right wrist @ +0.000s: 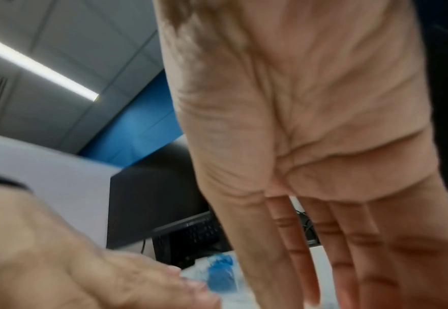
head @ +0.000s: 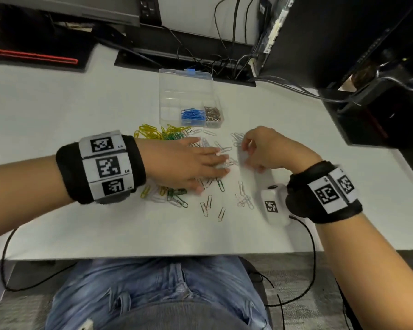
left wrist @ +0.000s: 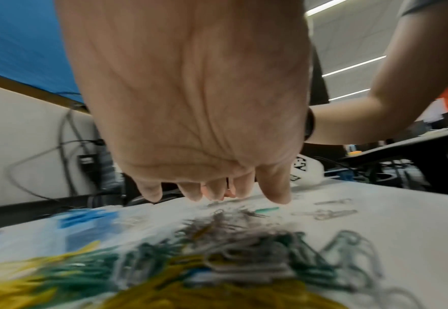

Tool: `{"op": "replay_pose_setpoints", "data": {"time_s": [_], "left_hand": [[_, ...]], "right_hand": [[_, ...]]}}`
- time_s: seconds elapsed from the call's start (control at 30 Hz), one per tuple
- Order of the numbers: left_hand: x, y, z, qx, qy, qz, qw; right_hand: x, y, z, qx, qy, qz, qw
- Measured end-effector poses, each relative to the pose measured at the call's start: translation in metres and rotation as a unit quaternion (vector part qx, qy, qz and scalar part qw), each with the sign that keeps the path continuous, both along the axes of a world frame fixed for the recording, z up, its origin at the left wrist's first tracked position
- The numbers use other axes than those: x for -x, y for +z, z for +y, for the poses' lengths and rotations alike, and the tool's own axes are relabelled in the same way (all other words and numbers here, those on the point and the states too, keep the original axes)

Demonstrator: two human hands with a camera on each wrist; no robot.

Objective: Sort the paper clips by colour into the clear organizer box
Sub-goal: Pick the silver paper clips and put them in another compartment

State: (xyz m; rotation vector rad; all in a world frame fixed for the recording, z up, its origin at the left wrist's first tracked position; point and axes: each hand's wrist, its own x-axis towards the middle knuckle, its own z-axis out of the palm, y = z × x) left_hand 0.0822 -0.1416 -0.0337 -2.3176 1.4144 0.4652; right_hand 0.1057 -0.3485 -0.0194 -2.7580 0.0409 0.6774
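**Both hands down among the loose paper clips**

While the left hand [head: 188, 163] lies flat with fingers straight on the mixed paper clips [head: 169, 194], the right hand [head: 267, 148] hovers just beside its fingertips, fingers bent down over white clips [head: 236, 139] — whether it pinches one I cannot tell. Beyond both hands stands the clear organizer box [head: 188, 101], lid open, blue clips [head: 193, 114] and silver clips [head: 213, 113] in neighbouring compartments — yellow and green clips [head: 153, 133] lie beside the left wrist.
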Motion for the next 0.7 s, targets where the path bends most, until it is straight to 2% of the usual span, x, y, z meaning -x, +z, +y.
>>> {"op": "replay_pose_setpoints", "data": {"time_s": [0.03,0.1,0.17,0.27,0.33,0.43,0.47,0.57,0.63,0.7], "left_hand": [[-0.002,0.003,0.003,0.008,0.011,0.003,1.000],[0.003,0.006,0.007,0.014,0.000,0.013,1.000],[0.016,0.002,0.005,0.002,-0.036,0.029,0.999],[0.033,-0.009,0.000,-0.032,-0.077,0.051,0.995],[0.030,-0.013,-0.001,-0.037,-0.067,0.046,0.996],[0.010,-0.011,0.000,-0.017,-0.031,0.012,0.999],[0.003,-0.010,0.001,0.002,-0.017,0.003,1.000],[-0.006,-0.005,0.003,0.063,0.048,-0.007,0.997],[-0.001,-0.004,-0.003,0.070,0.083,-0.002,0.994],[0.007,-0.007,-0.011,0.054,0.100,0.001,0.993]], "right_hand": [[-0.002,0.003,-0.001,-0.015,0.010,-0.017,1.000],[-0.006,0.007,-0.009,0.012,0.033,-0.043,0.998],[-0.006,0.008,-0.019,0.046,0.046,-0.031,0.997],[-0.002,0.003,-0.020,0.072,0.117,0.015,0.990],[0.003,-0.001,-0.011,0.040,0.155,0.025,0.987],[0.011,-0.002,-0.004,-0.047,0.148,0.020,0.988],[0.013,-0.002,-0.005,-0.047,0.145,0.023,0.988],[0.021,0.001,-0.012,0.080,0.151,0.071,0.983],[0.025,-0.002,-0.014,0.158,0.160,0.099,0.969],[0.025,-0.011,-0.012,0.179,0.158,0.098,0.966]]}}
